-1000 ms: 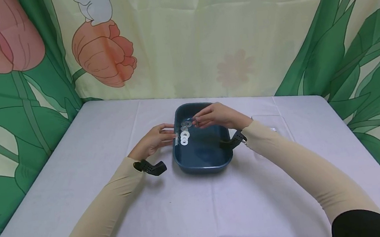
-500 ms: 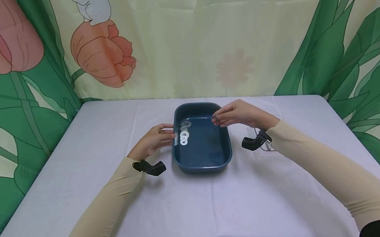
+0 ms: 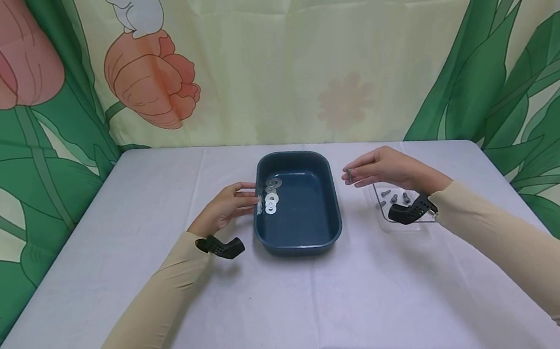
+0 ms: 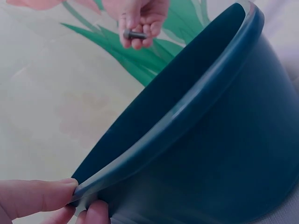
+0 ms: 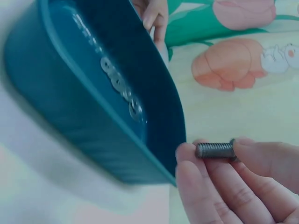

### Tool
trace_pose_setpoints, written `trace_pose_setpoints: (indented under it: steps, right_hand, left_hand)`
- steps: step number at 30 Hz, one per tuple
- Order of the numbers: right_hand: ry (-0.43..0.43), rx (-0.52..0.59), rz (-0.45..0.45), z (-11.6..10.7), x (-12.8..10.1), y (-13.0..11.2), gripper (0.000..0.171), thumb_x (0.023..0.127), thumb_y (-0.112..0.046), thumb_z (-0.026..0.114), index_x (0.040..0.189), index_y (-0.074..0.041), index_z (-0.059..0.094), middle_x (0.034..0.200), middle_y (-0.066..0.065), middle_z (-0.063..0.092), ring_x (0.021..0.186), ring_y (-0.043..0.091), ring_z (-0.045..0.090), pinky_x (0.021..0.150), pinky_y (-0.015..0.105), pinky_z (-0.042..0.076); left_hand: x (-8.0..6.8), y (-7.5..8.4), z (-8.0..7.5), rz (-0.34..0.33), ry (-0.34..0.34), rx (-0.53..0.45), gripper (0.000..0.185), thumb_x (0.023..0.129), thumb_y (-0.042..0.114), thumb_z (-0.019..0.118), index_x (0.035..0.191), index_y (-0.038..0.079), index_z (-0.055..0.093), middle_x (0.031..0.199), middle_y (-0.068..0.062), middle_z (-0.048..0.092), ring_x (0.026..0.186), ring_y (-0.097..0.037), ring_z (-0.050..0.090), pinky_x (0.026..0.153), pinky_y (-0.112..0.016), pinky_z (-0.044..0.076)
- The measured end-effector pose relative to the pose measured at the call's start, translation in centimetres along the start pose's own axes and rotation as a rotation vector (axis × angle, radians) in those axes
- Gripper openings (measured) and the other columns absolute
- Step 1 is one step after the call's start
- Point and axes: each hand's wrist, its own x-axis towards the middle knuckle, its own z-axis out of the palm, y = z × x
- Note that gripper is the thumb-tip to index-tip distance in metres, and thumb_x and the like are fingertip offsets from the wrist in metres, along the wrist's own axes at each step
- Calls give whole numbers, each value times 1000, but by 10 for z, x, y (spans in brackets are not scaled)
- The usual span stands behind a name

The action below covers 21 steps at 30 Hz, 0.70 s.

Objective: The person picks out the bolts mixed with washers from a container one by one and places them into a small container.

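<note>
My right hand (image 3: 388, 171) is held to the right of a dark blue plastic tub (image 3: 304, 246), above the table. Its thumb and fingers pinch a grey metal bolt (image 5: 216, 150), whose threaded end shows clearly in the right wrist view. At the tub's left side is my left hand (image 3: 227, 208); in the left wrist view its thumb and fingers grip the rim (image 4: 175, 116). Several flat metal washers (image 3: 271, 198) lie overlapping along the left of the tub's floor. Below my right wrist stands a shallow clear tray (image 3: 395, 227) with several bolts (image 3: 406, 197) in it, partly hidden by the wrist camera.
A white cloth (image 3: 285, 312) covers the table. Behind it hangs a curtain (image 3: 268, 72) printed with flowers and leaves. Black cameras are strapped to both wrists.
My right hand has moved right, from over the tub to beyond its right side, carrying the bolt. More of the clear tray and its bolts shows. The left hand and tub stay put.
</note>
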Motion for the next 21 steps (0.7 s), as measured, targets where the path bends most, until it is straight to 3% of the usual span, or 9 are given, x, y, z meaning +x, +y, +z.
trace_pose_setpoints:
  steps: [8,21]
  right_hand:
    - [57,-7,36,-21,-22,10,55,90,-21,63,130,13,46,101,-4,72,96,8,67,90,27,54]
    - [92,-34,66,-49,-45,34,52,92,-22,60,130,12,47,98,-10,72,93,3,67,86,21,55]
  left_hand:
    - [1,0,0,0,7,3,50,92,-1,54,139,4,39,133,-20,49,100,-16,59,100,-40,48]
    - [4,-1,1,-23,29,12,50,91,0,56,138,6,41,132,-19,50,103,-19,58,100,-39,49]
